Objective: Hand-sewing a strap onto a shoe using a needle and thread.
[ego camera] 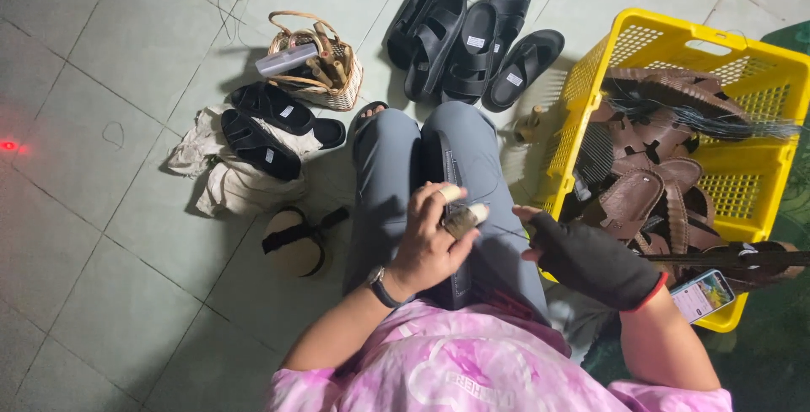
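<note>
Sitting on a pale tiled floor (126, 66), the person has grey-trousered legs stretched forward with a black sandal strap (449, 209) lying along the lap between the knees. Largest of the things about is the yellow plastic crate (675, 45) at the right, its latticed walls holding a heap of brown sandals (645, 184) and a bundle of dark thread. Ahead of the knees stands a cluster of black sandals (472, 36), two of them bearing small white rectangular labels on the insoles. To the left another pair of black sandals (270, 129), each with a small pale label, lies on a crumpled cream cloth (224, 188), and behind it sits a small woven basket (325, 70) with a grey box-shaped package laid across its top. A round tan object with a black strap (295, 241) rests near the left knee. A phone with a lit screen (702, 295) lies at the crate's near corner. The left hand (430, 239), bare with a wristwatch and with pale tape around two fingertips, is curled closed, pinching the sandal strap against the lap. The right hand (582, 256), in a dark fingerless glove, is closed around a thin tool or thread end just beside the left fingers; which of the two cannot be told
</note>
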